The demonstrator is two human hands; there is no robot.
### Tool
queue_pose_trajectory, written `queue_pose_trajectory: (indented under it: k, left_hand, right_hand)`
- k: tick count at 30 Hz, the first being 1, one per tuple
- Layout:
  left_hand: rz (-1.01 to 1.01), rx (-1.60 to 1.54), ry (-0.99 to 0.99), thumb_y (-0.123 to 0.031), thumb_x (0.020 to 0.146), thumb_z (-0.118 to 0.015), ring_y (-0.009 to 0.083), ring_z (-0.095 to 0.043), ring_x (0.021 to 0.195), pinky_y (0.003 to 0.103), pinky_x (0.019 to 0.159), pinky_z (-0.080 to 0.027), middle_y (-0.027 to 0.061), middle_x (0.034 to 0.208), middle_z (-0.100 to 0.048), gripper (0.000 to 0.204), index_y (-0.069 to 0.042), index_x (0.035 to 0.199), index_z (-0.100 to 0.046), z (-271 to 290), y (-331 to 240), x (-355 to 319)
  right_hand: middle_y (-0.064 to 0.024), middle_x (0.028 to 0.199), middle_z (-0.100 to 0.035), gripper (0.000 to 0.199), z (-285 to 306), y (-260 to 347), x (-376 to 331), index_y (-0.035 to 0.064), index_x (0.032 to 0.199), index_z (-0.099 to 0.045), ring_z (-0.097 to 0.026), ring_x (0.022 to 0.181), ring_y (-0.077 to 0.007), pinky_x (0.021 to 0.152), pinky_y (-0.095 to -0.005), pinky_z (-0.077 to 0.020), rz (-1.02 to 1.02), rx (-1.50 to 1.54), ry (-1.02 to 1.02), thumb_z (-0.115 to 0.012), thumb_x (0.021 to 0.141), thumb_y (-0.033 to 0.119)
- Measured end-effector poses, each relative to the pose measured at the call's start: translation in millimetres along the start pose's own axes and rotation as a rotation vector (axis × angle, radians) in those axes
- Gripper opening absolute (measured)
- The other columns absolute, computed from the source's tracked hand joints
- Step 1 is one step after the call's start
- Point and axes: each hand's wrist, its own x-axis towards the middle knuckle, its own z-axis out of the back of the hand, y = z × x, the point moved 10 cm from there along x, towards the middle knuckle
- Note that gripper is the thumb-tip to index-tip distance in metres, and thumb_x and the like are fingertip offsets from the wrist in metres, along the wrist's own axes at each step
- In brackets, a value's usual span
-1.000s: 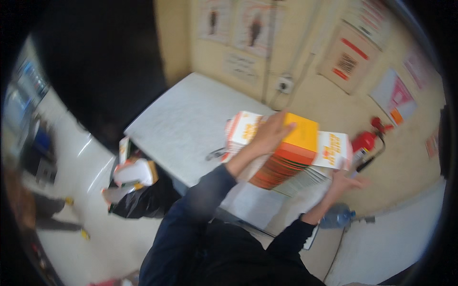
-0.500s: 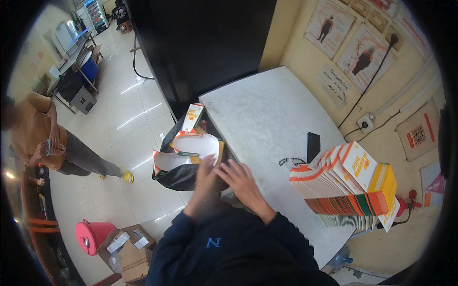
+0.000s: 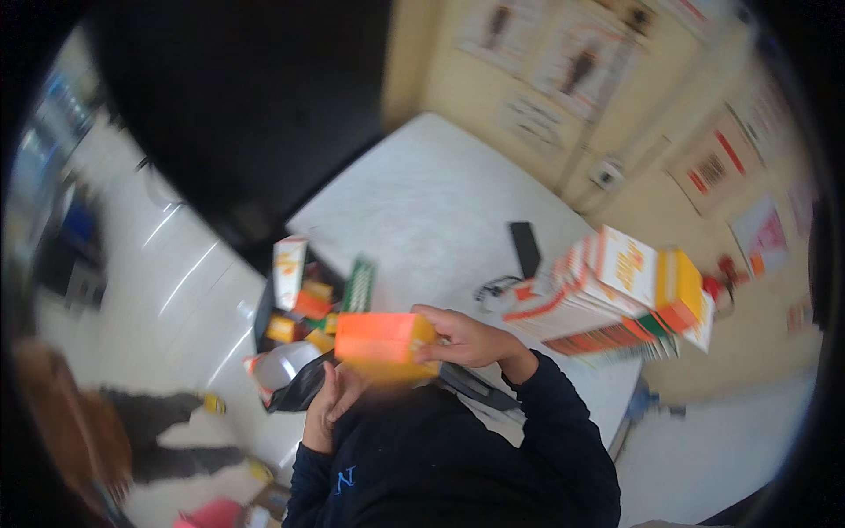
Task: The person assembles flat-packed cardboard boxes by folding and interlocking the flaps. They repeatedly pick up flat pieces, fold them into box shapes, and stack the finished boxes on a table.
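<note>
My right hand (image 3: 471, 339) grips the right end of an orange and yellow paper food box (image 3: 378, 339), thumb on top, in front of my body. Below the box's left end is my left hand (image 3: 336, 398), thumb raised apart from the fingers; motion blurs it, and whether it touches the box is unclear. Just beyond lies a black plastic bag (image 3: 304, 387) with its mouth spread, holding several boxes. Among them are a white and orange carton (image 3: 289, 271) standing up and a green patterned piece (image 3: 359, 283).
On the white table (image 3: 414, 202), a row of folded cartons (image 3: 598, 290) stands at the right, beside a black phone (image 3: 524, 249) and a dark cord (image 3: 495, 290). A black cabinet (image 3: 238, 106) rises behind. At the left stands another person (image 3: 70, 431); a pink bin (image 3: 211, 513) sits below.
My right hand has moved right and now holds the orange and yellow box. The curved white cartons on top of the bag have shifted, showing more boxes inside. My view has turned right.
</note>
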Motion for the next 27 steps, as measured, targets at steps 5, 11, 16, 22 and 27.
queue_pose_trajectory:
  k: [5,11,16,22,27]
  left_hand:
    - [0.039,-0.335,0.2,-0.05,0.08,-0.06,0.025,-0.041,0.125,0.041,0.103,-0.034,0.0129,0.138,-0.039,0.077,-0.004,0.136,-0.033,-119.3,-11.5,77.0]
    - [-0.551,0.317,0.171,-0.007,0.082,-0.065,0.0201,-0.056,0.102,0.032,0.089,-0.045,0.0115,0.115,-0.056,0.043,0.0,0.121,-0.048,-290.2,-61.1,107.0]
    - [-0.667,0.681,0.301,-0.019,0.085,-0.062,0.0272,-0.045,0.112,0.045,0.094,-0.032,0.014,0.114,-0.055,0.033,0.001,0.111,-0.055,-408.3,-24.6,165.0]
    - [-0.506,1.258,0.15,-0.048,0.086,-0.052,0.0404,-0.014,0.13,0.057,0.102,-0.002,0.0228,0.133,-0.039,0.054,-0.005,0.118,-0.056,-384.4,21.9,215.7]
    - [-0.57,1.462,-0.121,-0.056,0.084,-0.051,0.0396,0.004,0.137,0.055,0.105,0.001,0.0297,0.144,-0.015,0.078,-0.001,0.136,-0.032,-321.4,24.0,199.9]
  right_hand:
    - [-0.0047,0.119,-0.051,0.046,45.3,77.4,-117.1,0.0026,0.121,-0.041,-0.048,0.11,-0.0139,0.093,-0.0297,-0.0378,0.4,0.415,-0.342,-0.064,0.085,0.018]
    - [-0.0087,0.121,-0.05,0.043,89.2,161.9,-307.2,0.0002,0.127,-0.04,-0.05,0.112,-0.0178,0.095,-0.0299,-0.0387,0.706,-0.069,-1.306,-0.049,0.092,0.024]
    - [-0.0094,0.114,-0.054,0.048,195.6,205.5,-406.1,-0.0015,0.122,-0.048,-0.05,0.107,-0.0141,0.093,-0.0262,-0.0386,0.138,-0.386,-1.65,-0.037,0.096,0.038]
    - [-0.0036,0.115,-0.055,0.055,289.7,86.2,-401.0,-0.0045,0.12,-0.049,-0.049,0.105,-0.0119,0.095,-0.0261,-0.0368,-0.558,-0.359,-1.17,-0.036,0.097,0.044]
    - [-0.0259,0.129,-0.044,0.05,285.9,100.8,-399.2,0.008,0.133,-0.037,-0.039,0.124,-0.0372,0.102,-0.0398,-0.0311,-0.853,-1.157,-1.152,-0.039,0.094,0.039]
